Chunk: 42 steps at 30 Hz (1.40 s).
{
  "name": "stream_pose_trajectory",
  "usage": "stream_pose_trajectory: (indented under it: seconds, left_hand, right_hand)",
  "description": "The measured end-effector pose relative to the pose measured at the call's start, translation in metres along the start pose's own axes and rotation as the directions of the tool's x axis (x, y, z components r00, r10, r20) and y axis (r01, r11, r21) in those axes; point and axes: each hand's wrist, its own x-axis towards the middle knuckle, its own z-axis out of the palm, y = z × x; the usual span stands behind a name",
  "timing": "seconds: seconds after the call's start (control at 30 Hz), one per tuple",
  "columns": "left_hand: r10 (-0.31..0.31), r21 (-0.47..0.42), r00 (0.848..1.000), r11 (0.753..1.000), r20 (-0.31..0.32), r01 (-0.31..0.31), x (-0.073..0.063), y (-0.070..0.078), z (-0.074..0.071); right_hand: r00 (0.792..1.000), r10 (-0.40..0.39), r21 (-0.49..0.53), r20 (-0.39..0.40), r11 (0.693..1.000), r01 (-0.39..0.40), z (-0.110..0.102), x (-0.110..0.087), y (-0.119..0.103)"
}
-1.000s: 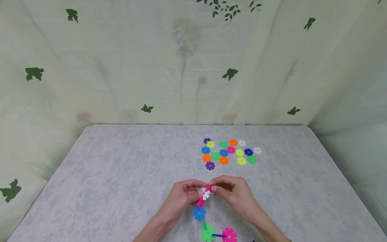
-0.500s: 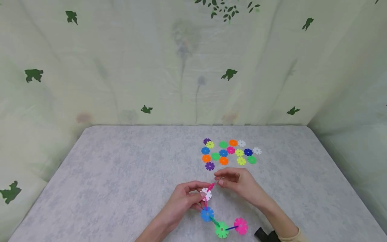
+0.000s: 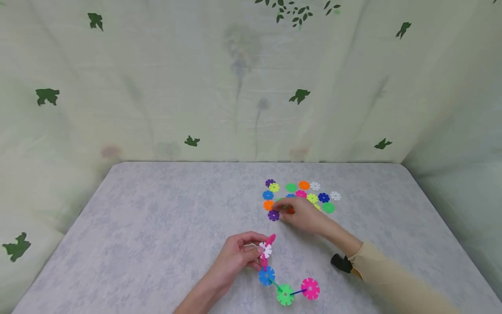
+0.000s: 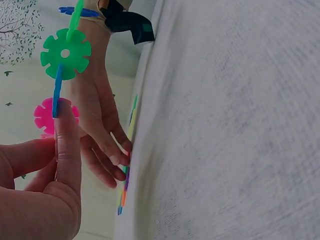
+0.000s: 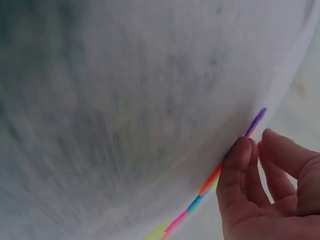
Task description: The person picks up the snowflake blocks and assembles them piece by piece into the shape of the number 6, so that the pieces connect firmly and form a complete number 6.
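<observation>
My left hand [image 3: 237,259] pinches a white notched plastic disc [image 3: 266,250] in a chain of interlocked flower-shaped discs. A pink disc [image 3: 270,239] tops the chain; below the white one come another pink disc, a blue disc [image 3: 266,275], a green disc [image 3: 285,295] and a pink disc [image 3: 310,288] at the end. In the left wrist view a green disc [image 4: 52,62] stands over my fingers. My right hand [image 3: 303,214] is over the loose discs, fingertips beside a purple disc [image 3: 273,215]. In the right wrist view, a gap shows between its thumb and fingers.
Several loose discs lie flat at the back right of centre on the grey table [image 3: 157,226], including an orange disc [image 3: 268,205], a dark blue disc [image 3: 323,197] and a white disc [image 3: 335,196]. Patterned cloth [image 3: 157,87] hangs behind the table.
My right hand has let go of the chain's top pink disc and moved up to the loose discs. The left hand keeps its pinch; the chain's lower end has swung to the right.
</observation>
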Motion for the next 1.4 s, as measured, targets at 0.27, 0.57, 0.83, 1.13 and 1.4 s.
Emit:
stream_pose_trajectory:
  seconds: [0.27,0.57,0.83,1.13,1.4]
  left_hand:
    - [0.044,-0.031,0.999,0.999,-0.012,-0.044,-0.001,0.001,-0.004]
    - [0.028,-0.039,0.999,0.999,-0.043,-0.03,-0.001,0.002,-0.006]
    - [0.016,-0.035,0.999,0.999,-0.05,-0.018,0.0,0.002,-0.007]
    - [0.014,-0.032,0.998,0.999,-0.067,-0.017,-0.002,0.004,-0.007]
    - [0.027,-0.033,0.997,0.999,-0.078,-0.029,-0.002,0.005,-0.007]
  right_hand:
    - [0.998,-0.006,-0.022,0.07,1.0,0.007,0.001,0.016,0.006]
    - [0.991,-0.043,-0.027,0.129,0.999,0.047,0.0,0.016,0.005]
    - [0.985,-0.032,-0.025,0.169,0.999,0.037,0.001,0.013,0.001]
    - [0.987,-0.034,-0.031,0.158,0.999,0.039,0.001,0.007,-0.005]
    - [0.994,-0.065,0.071,0.093,0.996,0.058,-0.004,-0.018,-0.007]
